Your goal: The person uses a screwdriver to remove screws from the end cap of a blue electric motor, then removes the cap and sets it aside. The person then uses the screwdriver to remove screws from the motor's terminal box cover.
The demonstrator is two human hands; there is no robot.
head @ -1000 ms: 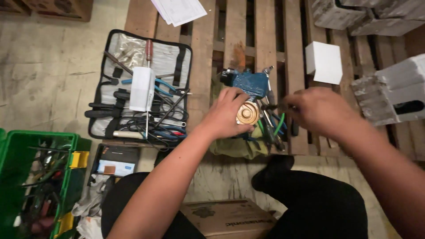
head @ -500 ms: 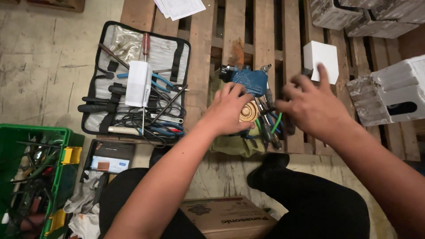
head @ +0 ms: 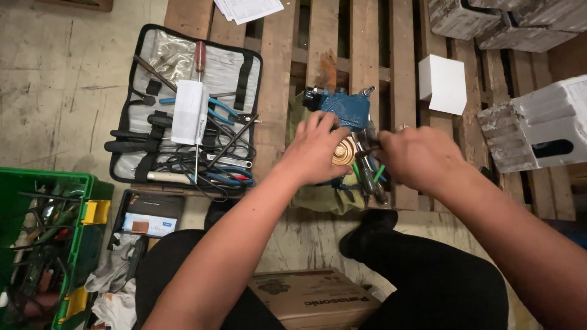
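The left hand (head: 315, 150) lies cupped over a round brass part (head: 343, 151), fingers curled around its left side and reaching up onto the blue device (head: 342, 107) just above it. The right hand (head: 419, 157) sits just to the right, knuckles up, fingers drawn together around something thin and dark (head: 365, 150) that points left toward the brass part; what exactly it pinches is hidden under the fingers. The brass part lies between the two hands, touching the left one and a short way off the right fingertips. The blue device's long axis runs roughly left to right across the slats of the wooden pallet (head: 278, 91). Below the hands, screwdrivers (head: 370, 177) with green and dark handles lie on a green cloth (head: 318, 197). Farther out, an open tool roll (head: 183, 104) lies to the left, a white box (head: 444, 82) up right, and a green crate (head: 43, 244) at the lower left corner.
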